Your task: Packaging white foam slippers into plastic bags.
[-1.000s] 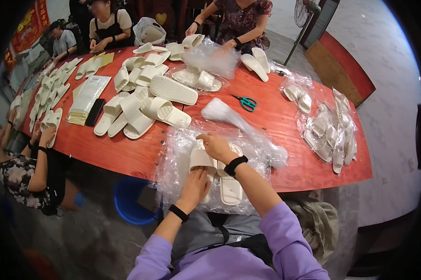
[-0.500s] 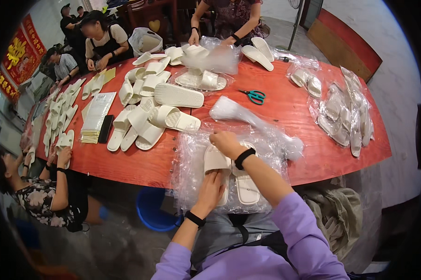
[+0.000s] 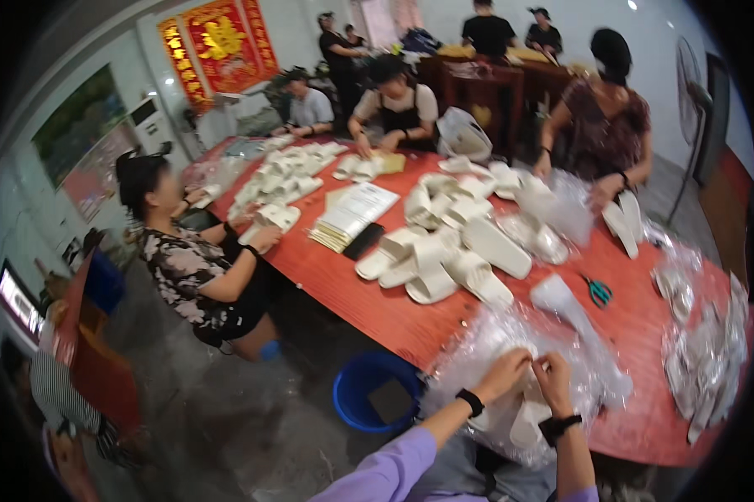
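Note:
My left hand (image 3: 507, 375) and my right hand (image 3: 552, 381) are close together over the near edge of the red table, each with its fingertips drawn in. Whatever lies between those fingertips is too small and blurred to name. Beneath them is a cream slipper (image 3: 527, 424), partly covered by my hands, on clear plastic bags (image 3: 469, 356) that spread across the table edge. A bunched strip of clear plastic (image 3: 579, 322) lies just beyond. Left of it is a heap of cream slippers (image 3: 444, 259).
Teal-handled snips (image 3: 599, 292) lie beyond the plastic. Bagged slippers (image 3: 707, 351) fill the right end of the red table (image 3: 343, 293). A dark phone (image 3: 363, 241) and a stack of packets (image 3: 353, 216) lie left. A blue bucket (image 3: 352, 393) stands below. Co-workers sit around the table.
My view has swung up and left. My left hand has come off the slipper strap and now meets my right hand above the slippers.

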Action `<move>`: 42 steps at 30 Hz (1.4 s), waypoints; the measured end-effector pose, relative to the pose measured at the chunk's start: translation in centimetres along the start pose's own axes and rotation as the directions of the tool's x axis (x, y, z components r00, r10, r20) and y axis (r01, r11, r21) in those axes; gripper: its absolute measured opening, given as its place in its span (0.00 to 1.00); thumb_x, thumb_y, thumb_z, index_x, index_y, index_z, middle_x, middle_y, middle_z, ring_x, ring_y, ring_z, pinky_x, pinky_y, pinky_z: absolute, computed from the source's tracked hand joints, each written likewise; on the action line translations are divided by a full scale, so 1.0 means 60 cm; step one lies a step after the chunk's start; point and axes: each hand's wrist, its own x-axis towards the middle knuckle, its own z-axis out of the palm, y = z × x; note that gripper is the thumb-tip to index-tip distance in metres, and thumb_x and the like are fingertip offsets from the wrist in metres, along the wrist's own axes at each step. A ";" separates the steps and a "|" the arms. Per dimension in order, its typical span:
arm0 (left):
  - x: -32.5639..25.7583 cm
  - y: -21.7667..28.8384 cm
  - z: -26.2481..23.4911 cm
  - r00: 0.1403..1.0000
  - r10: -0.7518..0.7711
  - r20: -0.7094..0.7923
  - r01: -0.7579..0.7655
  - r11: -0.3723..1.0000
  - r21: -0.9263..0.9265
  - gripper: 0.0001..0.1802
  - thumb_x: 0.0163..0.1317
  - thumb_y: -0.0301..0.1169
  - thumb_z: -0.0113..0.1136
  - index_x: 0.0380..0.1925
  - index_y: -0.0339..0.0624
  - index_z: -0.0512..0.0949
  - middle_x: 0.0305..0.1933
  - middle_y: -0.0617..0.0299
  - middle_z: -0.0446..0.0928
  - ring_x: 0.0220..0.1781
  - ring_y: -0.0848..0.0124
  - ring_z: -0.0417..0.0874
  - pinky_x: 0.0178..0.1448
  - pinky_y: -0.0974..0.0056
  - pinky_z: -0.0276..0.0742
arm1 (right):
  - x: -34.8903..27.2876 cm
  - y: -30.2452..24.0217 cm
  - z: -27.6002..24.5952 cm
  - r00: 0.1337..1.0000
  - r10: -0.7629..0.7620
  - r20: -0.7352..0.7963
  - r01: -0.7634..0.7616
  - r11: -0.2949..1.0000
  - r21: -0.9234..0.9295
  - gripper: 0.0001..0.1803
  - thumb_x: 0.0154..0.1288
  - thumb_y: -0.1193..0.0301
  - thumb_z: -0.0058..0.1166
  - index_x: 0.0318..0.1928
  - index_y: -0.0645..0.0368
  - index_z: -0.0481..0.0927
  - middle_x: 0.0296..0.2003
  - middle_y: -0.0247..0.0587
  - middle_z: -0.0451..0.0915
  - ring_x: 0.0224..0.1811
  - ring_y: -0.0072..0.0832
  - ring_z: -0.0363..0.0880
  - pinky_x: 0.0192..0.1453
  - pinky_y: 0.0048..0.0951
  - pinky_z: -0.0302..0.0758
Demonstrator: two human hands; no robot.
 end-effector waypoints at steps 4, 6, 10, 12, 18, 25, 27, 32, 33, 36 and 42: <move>-0.001 -0.006 -0.014 0.995 0.080 -0.051 -0.084 0.994 -0.069 0.06 0.62 0.24 0.54 0.38 0.33 0.75 0.37 0.48 0.77 0.41 0.53 0.79 0.46 0.58 0.74 | -0.006 -0.018 -0.006 0.990 0.133 0.055 -0.140 0.978 0.152 0.08 0.49 0.75 0.65 0.33 0.60 0.82 0.28 0.38 0.77 0.25 0.26 0.73 0.31 0.28 0.69; -0.001 0.000 -0.023 0.994 0.099 -0.045 -0.103 0.991 -0.081 0.05 0.61 0.23 0.54 0.36 0.33 0.75 0.37 0.48 0.77 0.41 0.53 0.79 0.47 0.57 0.74 | 0.006 -0.038 -0.017 0.988 0.142 0.058 -0.149 0.975 0.163 0.11 0.50 0.77 0.64 0.37 0.60 0.80 0.30 0.37 0.77 0.26 0.25 0.74 0.32 0.27 0.70; -0.001 0.005 -0.024 0.999 0.009 -0.048 -0.015 0.991 -0.135 0.06 0.61 0.23 0.56 0.36 0.33 0.76 0.35 0.50 0.78 0.38 0.57 0.80 0.45 0.59 0.75 | 0.007 -0.036 -0.038 0.992 0.105 0.074 -0.122 0.950 0.287 0.21 0.51 0.81 0.59 0.48 0.62 0.74 0.35 0.37 0.76 0.34 0.23 0.78 0.40 0.26 0.74; -0.003 0.004 -0.021 0.991 -0.124 -0.054 0.112 0.977 -0.180 0.06 0.62 0.24 0.57 0.37 0.33 0.77 0.34 0.52 0.79 0.36 0.63 0.81 0.42 0.62 0.75 | 0.006 -0.039 -0.046 0.991 0.061 0.122 -0.102 0.924 0.368 0.23 0.51 0.84 0.54 0.50 0.63 0.70 0.40 0.41 0.76 0.41 0.27 0.80 0.50 0.28 0.77; 0.004 -0.039 0.011 0.982 -0.170 -0.078 0.141 0.947 -0.289 0.07 0.62 0.26 0.59 0.39 0.36 0.78 0.33 0.54 0.80 0.36 0.68 0.81 0.43 0.63 0.76 | 0.005 -0.082 -0.068 0.999 0.034 0.004 -0.033 0.916 0.399 0.10 0.58 0.87 0.51 0.41 0.66 0.77 0.42 0.44 0.80 0.42 0.30 0.83 0.47 0.28 0.78; 0.017 -0.045 -0.003 0.949 -0.313 -0.040 0.270 0.871 -0.410 0.05 0.65 0.26 0.58 0.39 0.37 0.79 0.35 0.65 0.80 0.38 0.78 0.79 0.45 0.71 0.77 | 0.020 -0.053 -0.050 0.998 0.005 0.069 -0.039 0.868 0.496 0.20 0.62 0.89 0.45 0.54 0.65 0.71 0.53 0.44 0.72 0.53 0.33 0.81 0.53 0.27 0.78; 0.020 -0.033 -0.007 0.954 -0.300 -0.009 0.274 0.884 -0.378 0.05 0.65 0.25 0.58 0.38 0.36 0.79 0.35 0.65 0.80 0.38 0.77 0.79 0.45 0.71 0.77 | 0.011 -0.054 -0.043 0.991 0.099 0.090 -0.134 0.782 0.609 0.20 0.62 0.89 0.43 0.55 0.65 0.69 0.52 0.45 0.73 0.53 0.32 0.81 0.55 0.28 0.77; 0.028 0.004 0.002 0.960 -0.228 0.160 0.277 0.831 -0.482 0.10 0.66 0.25 0.55 0.45 0.35 0.80 0.36 0.61 0.81 0.35 0.76 0.80 0.41 0.70 0.77 | -0.005 -0.041 -0.039 0.962 0.252 0.106 -0.252 0.670 0.698 0.17 0.66 0.84 0.46 0.55 0.66 0.69 0.47 0.44 0.78 0.52 0.29 0.80 0.54 0.27 0.76; 0.030 -0.004 0.006 0.956 -0.166 0.241 0.268 0.829 -0.490 0.13 0.68 0.27 0.55 0.49 0.34 0.79 0.36 0.61 0.80 0.36 0.76 0.79 0.42 0.70 0.76 | -0.008 -0.042 -0.037 0.955 0.265 0.137 -0.279 0.638 0.718 0.16 0.67 0.82 0.49 0.55 0.65 0.69 0.47 0.42 0.78 0.52 0.27 0.79 0.56 0.26 0.75; 0.026 -0.006 0.010 0.937 -0.174 0.303 0.302 0.837 -0.456 0.13 0.69 0.29 0.54 0.48 0.33 0.79 0.35 0.61 0.80 0.36 0.76 0.78 0.42 0.70 0.75 | -0.011 -0.045 -0.030 0.937 0.299 0.182 -0.330 0.579 0.746 0.15 0.67 0.80 0.51 0.53 0.65 0.70 0.46 0.41 0.78 0.53 0.25 0.77 0.58 0.25 0.73; 0.027 0.013 -0.005 0.927 -0.213 0.309 0.353 0.772 -0.529 0.11 0.70 0.29 0.53 0.45 0.35 0.80 0.32 0.66 0.77 0.32 0.79 0.74 0.40 0.73 0.72 | -0.023 -0.041 -0.030 0.936 0.328 0.129 -0.300 0.549 0.780 0.13 0.66 0.81 0.51 0.51 0.65 0.72 0.47 0.42 0.79 0.53 0.27 0.78 0.60 0.26 0.73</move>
